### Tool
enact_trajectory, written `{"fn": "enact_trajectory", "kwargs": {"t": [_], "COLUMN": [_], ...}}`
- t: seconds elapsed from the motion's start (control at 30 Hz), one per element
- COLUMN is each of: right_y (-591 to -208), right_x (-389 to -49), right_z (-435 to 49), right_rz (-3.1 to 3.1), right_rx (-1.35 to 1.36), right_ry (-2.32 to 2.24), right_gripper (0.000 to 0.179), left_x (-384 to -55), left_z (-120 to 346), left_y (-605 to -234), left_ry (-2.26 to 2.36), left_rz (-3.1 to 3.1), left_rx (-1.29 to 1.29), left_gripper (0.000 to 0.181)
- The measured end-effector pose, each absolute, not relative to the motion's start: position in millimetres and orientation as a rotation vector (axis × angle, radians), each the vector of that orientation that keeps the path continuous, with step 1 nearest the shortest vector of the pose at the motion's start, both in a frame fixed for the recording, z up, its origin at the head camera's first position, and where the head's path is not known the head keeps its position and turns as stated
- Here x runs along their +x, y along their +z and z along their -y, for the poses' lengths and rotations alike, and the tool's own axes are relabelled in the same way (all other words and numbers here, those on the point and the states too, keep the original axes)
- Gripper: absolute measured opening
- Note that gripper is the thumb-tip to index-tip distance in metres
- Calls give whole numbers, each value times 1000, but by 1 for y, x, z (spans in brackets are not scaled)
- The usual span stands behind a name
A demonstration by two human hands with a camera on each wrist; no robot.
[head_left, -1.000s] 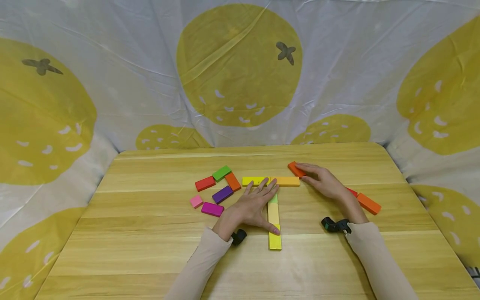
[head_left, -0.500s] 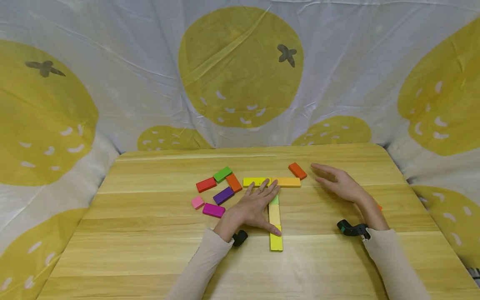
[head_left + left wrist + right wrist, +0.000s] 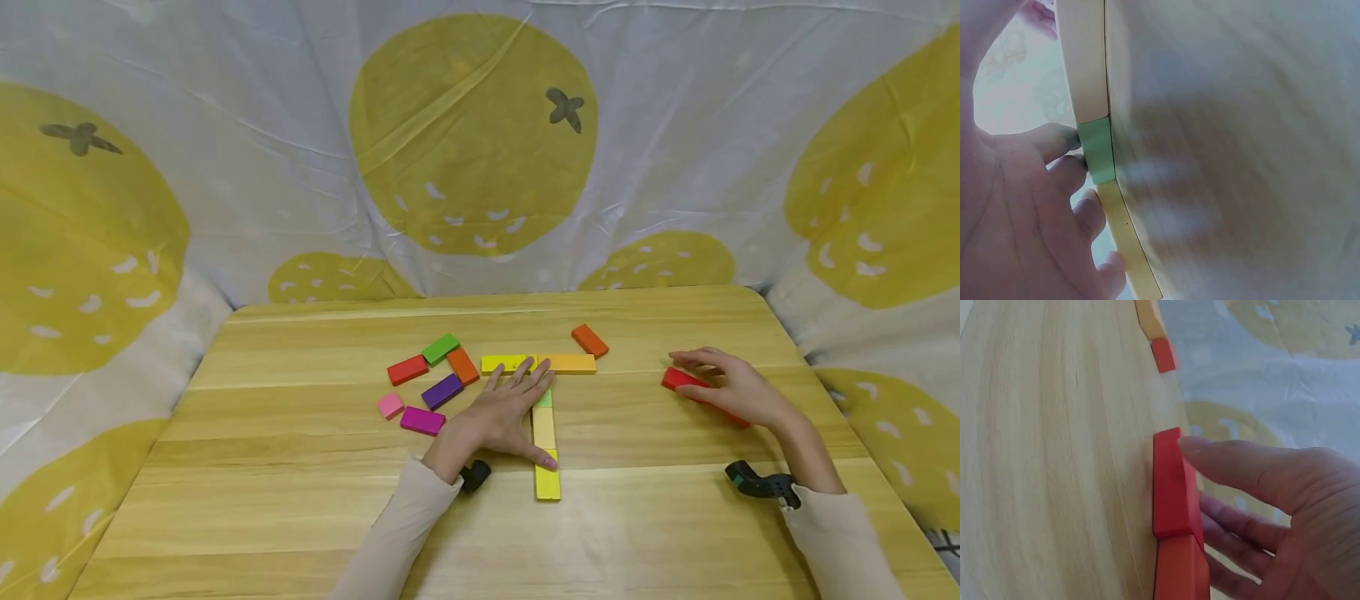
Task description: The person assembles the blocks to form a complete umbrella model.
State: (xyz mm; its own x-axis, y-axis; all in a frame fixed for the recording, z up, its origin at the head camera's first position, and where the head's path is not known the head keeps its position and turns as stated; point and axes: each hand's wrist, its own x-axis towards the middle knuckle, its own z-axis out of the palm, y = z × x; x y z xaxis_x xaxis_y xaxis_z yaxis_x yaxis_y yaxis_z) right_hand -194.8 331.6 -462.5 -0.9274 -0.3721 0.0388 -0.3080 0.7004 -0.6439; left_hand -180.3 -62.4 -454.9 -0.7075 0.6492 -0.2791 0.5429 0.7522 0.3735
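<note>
My left hand (image 3: 506,412) lies spread over a T-shaped layout of flat blocks. Its fingertips rest at the crossbar of a yellow block (image 3: 506,362) and a light-orange block (image 3: 567,364). Below its fingers run a pale green block (image 3: 543,398) and a cream block (image 3: 543,427), and the thumb touches the lower yellow block (image 3: 547,486). On the right, my right hand (image 3: 738,387) hovers around a red block (image 3: 1172,487); its thumb touches or nearly touches it, with the other fingers loosely curved beyond. An orange block (image 3: 1177,569) abuts the red one, mostly hidden by the hand in the head view.
A single orange-red block (image 3: 590,340) lies just above the crossbar's right end. Left of my left hand are red (image 3: 408,369), green (image 3: 440,349), orange (image 3: 463,365), purple (image 3: 442,392), magenta (image 3: 422,421) and pink (image 3: 390,406) blocks. A patterned cloth surrounds the table.
My right hand has let go of the orange-red block above the crossbar and moved right and towards me, over to the red block. My left hand has stayed on the T-shaped layout.
</note>
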Motion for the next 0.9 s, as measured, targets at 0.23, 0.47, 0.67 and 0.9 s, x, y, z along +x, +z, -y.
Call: {"fn": "enact_trajectory", "kwargs": {"t": [0.23, 0.47, 0.67, 0.9], "right_y": [-466, -466, -473, -471], "right_x": [-195, -194, -197, -198], "right_z": [-339, -336, -324, -325], "right_rz": [-2809, -2843, -2926, -2905], "right_rx": [-679, -663, -710, -640], "right_ry": [-1018, -1036, -1084, -1031], "right_gripper": [44, 40, 38, 37], "left_x": [-181, -181, -181, -181], "left_z": [62, 62, 62, 63], "left_y": [-456, -455, -456, -456], "left_ry": [377, 364, 363, 369], "left_rz": [-2549, -2553, -2556, -2551], "left_rx": [914, 909, 914, 911], "left_gripper": [129, 130, 130, 129]}}
